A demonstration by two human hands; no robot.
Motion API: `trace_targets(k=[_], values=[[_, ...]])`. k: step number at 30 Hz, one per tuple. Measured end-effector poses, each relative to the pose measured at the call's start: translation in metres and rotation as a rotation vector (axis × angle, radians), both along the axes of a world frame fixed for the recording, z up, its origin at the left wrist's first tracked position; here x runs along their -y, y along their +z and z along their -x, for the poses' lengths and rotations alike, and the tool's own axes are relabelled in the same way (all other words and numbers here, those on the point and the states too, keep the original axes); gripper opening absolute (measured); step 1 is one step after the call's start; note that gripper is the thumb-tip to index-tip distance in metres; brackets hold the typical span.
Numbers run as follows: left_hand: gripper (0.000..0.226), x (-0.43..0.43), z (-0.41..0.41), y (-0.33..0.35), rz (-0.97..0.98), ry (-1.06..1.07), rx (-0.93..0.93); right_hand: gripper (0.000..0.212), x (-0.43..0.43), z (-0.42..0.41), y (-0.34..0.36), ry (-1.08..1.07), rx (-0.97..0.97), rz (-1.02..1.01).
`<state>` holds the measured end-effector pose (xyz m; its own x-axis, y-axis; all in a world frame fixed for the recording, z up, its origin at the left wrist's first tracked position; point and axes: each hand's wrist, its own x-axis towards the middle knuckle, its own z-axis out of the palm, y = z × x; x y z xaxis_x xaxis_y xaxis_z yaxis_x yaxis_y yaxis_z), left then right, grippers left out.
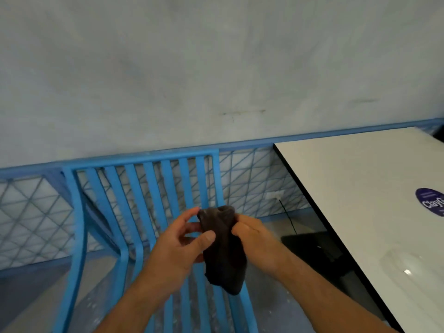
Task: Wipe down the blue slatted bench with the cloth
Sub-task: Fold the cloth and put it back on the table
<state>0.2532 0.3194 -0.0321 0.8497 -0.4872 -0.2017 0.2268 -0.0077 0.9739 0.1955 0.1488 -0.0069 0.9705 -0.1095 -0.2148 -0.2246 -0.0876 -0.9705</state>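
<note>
The blue slatted bench (134, 195) stands in front of me, its curved back rising toward the wall and its seat slats running under my arms. Above the seat I hold a dark brown cloth (223, 255), bunched and hanging down. My right hand (254, 239) grips its upper right side. My left hand (177, 248) pinches its left edge between thumb and fingers. The cloth hangs clear of the slats.
A white table (365, 193) with a black edge and a round purple sticker (431, 201) fills the right side. Behind the bench runs a blue mesh railing (252, 179) below a pale wall. A black cable and a dark object (312, 248) lie on the floor under the table.
</note>
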Motion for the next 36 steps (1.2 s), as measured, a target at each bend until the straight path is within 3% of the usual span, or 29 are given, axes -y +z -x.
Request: trace_targets(k=[2, 4, 6, 10, 16, 22, 26, 36], values=[[0.061, -0.006, -0.003, 0.018, -0.051, -0.017, 0.059, 0.034, -0.005, 0.002, 0.020, 0.020, 0.018, 0.037], [0.063, -0.011, -0.004, 0.035, -0.098, -0.032, 0.110, 0.055, -0.007, 0.005, 0.037, 0.069, 0.017, 0.091], [0.051, -0.013, -0.002, 0.052, -0.133, -0.045, 0.173, 0.066, -0.009, 0.011, 0.054, 0.119, 0.044, 0.119], [0.025, -0.011, 0.005, 0.080, -0.179, -0.046, 0.290, 0.044, -0.013, 0.020, 0.081, 0.104, 0.144, 0.239], [0.023, -0.005, 0.020, 0.110, -0.135, -0.176, 0.213, 0.027, 0.001, 0.039, 0.103, 0.033, 0.166, 0.253], [0.017, 0.028, 0.030, 0.125, -0.394, -0.069, 0.545, 0.018, 0.037, 0.052, 0.114, 0.097, 0.245, 0.414], [0.017, 0.067, 0.045, 0.133, -0.429, -0.074, 0.562, 0.017, 0.081, 0.062, 0.126, 0.094, 0.304, 0.502], [0.013, 0.171, 0.088, 0.142, -0.773, -0.069, 0.972, 0.023, 0.203, 0.093, 0.118, 0.061, 0.361, 0.705]])
